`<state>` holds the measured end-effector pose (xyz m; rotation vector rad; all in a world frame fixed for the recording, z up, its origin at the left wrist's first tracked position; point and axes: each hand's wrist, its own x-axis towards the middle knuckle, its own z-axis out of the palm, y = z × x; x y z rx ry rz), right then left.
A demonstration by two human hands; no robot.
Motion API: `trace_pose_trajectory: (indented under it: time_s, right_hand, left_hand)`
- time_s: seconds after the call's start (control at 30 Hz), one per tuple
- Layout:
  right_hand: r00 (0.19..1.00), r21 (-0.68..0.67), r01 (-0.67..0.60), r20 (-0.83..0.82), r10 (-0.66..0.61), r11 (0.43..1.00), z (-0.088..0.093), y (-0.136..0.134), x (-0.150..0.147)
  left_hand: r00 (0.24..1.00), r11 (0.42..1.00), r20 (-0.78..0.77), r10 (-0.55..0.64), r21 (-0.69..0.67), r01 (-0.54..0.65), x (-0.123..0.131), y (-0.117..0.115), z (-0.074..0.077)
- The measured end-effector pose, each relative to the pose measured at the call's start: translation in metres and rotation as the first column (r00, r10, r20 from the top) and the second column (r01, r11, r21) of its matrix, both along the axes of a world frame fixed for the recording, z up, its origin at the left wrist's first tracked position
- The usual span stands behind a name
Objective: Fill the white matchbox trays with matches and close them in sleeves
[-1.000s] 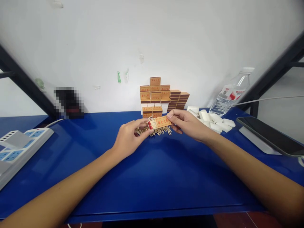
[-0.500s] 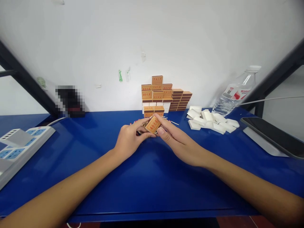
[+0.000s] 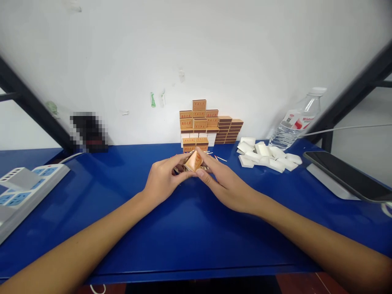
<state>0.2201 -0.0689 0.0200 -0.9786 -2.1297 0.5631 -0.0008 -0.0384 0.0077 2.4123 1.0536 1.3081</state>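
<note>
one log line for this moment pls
left hand: holds matchbox | right hand: holds matchbox | loose matches: on table behind hands | stacked matchboxes: by wall

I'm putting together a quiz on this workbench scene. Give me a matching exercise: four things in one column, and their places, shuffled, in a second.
Things:
1. matchbox
2. power strip
3. water bottle
4. white trays

Places:
a. at the far left edge of the blue table
b. at the back right, behind the heap of trays
c. held between the left hand and the right hand
d. heaped on the table, right of the stacked matchboxes

Pairs: 1-c, 2-a, 3-b, 4-d
</note>
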Motion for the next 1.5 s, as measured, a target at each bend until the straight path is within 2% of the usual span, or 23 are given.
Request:
trace_pose_trajectory:
  time_s: [0.07,0.17,0.27,0.33,0.43,0.53,0.67,0.83,1.13,1.37,1.5]
  right_hand:
    - [0.999,-0.016,0.038,-0.010,-0.038,0.999,0.001,0.004,0.003]
    - [0.997,0.026,0.076,-0.021,-0.075,0.997,0.002,0.012,0.009]
    - [0.987,0.134,0.160,-0.019,-0.159,0.978,0.002,0.025,0.019]
    - [0.975,0.180,0.221,-0.017,-0.221,0.959,0.002,0.034,0.026]
    - [0.959,0.199,0.283,-0.025,-0.284,0.938,0.000,0.045,0.035]
    - [0.953,0.192,0.299,-0.010,-0.303,0.935,-0.001,0.050,0.039]
    - [0.955,0.178,0.288,0.015,-0.295,0.941,-0.003,0.049,0.038]
    - [0.960,0.186,0.273,0.016,-0.281,0.944,-0.003,0.047,0.036]
    - [0.935,0.195,0.345,0.016,-0.355,0.918,-0.003,0.054,0.042]
    - [0.907,0.224,0.398,0.051,-0.419,0.889,-0.004,0.057,0.045]
    - [0.888,0.227,0.419,0.100,-0.449,0.879,-0.006,0.059,0.046]
  left_hand:
    - [0.998,0.999,0.024,0.050,0.000,-0.050,0.001,-0.001,0.005]
    - [0.987,0.990,0.107,0.118,-0.086,-0.109,-0.003,0.003,0.021]
    - [0.952,0.968,0.187,0.244,-0.098,-0.229,-0.020,0.024,0.036]
    - [0.942,0.952,0.158,0.295,-0.129,-0.276,-0.037,0.046,0.039]
    - [0.940,0.897,0.074,0.332,-0.332,-0.291,-0.057,0.081,0.031]
    - [0.961,0.881,-0.014,0.275,-0.396,-0.258,-0.061,0.106,0.015]
    - [0.962,0.882,-0.050,0.270,-0.387,-0.268,-0.050,0.123,0.002]
    - [0.943,0.874,-0.075,0.324,-0.358,-0.329,-0.035,0.140,-0.001]
    - [0.863,0.825,-0.115,0.492,-0.256,-0.504,-0.022,0.154,-0.003]
    - [0.842,0.818,-0.161,0.514,-0.204,-0.538,-0.014,0.153,0.001]
    - [0.820,0.806,-0.191,0.539,-0.163,-0.568,-0.014,0.143,0.007]
